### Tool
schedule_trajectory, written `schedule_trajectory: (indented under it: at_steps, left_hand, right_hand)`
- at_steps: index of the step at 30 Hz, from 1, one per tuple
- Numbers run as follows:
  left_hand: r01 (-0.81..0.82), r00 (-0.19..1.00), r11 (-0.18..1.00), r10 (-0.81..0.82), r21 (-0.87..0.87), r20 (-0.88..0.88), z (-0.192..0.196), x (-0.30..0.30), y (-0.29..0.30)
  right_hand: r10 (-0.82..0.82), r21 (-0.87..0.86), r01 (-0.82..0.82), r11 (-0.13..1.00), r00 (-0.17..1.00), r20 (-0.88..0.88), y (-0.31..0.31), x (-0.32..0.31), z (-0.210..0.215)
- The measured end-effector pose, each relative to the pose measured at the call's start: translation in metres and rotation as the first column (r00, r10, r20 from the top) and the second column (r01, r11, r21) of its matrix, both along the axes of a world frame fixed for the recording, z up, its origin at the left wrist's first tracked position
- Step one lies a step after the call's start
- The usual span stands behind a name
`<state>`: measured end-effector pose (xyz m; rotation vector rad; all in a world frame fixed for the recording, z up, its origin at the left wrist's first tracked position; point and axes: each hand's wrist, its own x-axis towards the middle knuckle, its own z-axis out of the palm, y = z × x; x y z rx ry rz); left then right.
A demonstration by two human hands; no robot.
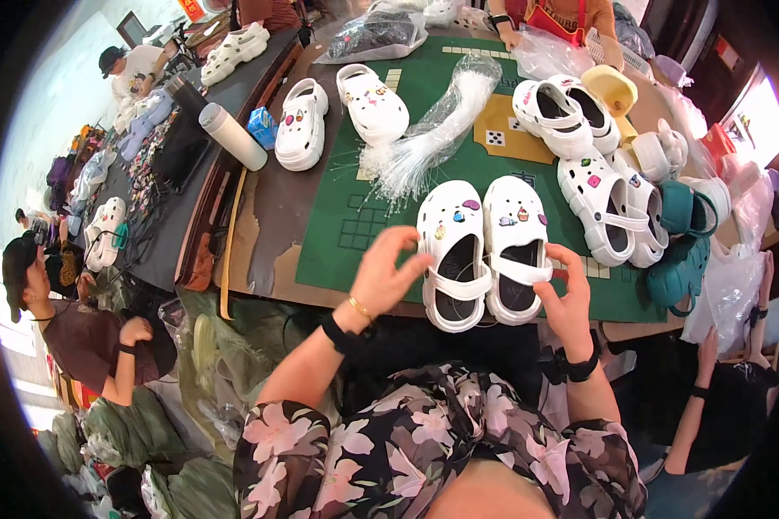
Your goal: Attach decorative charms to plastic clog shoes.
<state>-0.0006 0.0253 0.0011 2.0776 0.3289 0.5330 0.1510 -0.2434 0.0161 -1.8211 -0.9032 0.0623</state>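
Note:
Two white clogs with coloured charms stand side by side at the table's near edge, toes away from me: the left clog and the right clog. My left hand is at the left clog's outer side, fingers apart and curved, fingertips at its edge. On the other side, my right hand has its thumb and fingers spread beside the right clog's strap. Neither hand is closed round a clog. Beyond them lies a clear plastic bag of thin white strands, fanning out at its near end.
More white clogs stand at the back left and several white clogs at the right, with teal clogs beside them. A white bottle and a blue box are at the left. Other people sit around the green-topped table.

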Motion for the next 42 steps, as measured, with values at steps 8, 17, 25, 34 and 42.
schedule_trajectory:
  at_steps: [8,17,25,34,42]
  left_hand:
    - [-0.337,0.772,0.774,0.553,0.536,-0.313,-0.043,0.031,0.101]
    - [-0.06,0.733,0.773,0.463,0.632,-0.497,-0.046,-0.01,0.09]
    - [0.852,0.115,0.503,-0.447,-0.142,-0.887,-0.031,-0.119,0.003]
    - [0.618,0.691,0.783,-0.497,0.073,-0.525,0.101,-0.071,-0.03]
    - [0.54,0.812,0.839,-0.503,0.058,-0.295,0.106,-0.031,-0.027]
  right_hand:
    - [-0.073,0.15,0.092,0.984,0.99,-0.125,-0.016,-0.001,-0.012]
    - [-0.159,0.038,0.162,0.986,0.983,-0.087,-0.022,-0.001,-0.008]
    - [-0.127,0.028,0.124,0.992,0.957,0.262,-0.007,-0.017,0.026]
    - [0.693,0.005,-0.694,0.72,0.72,0.039,0.067,-0.094,0.023]
    - [0.467,-0.048,-0.556,0.83,0.739,-0.486,0.012,-0.069,0.035]
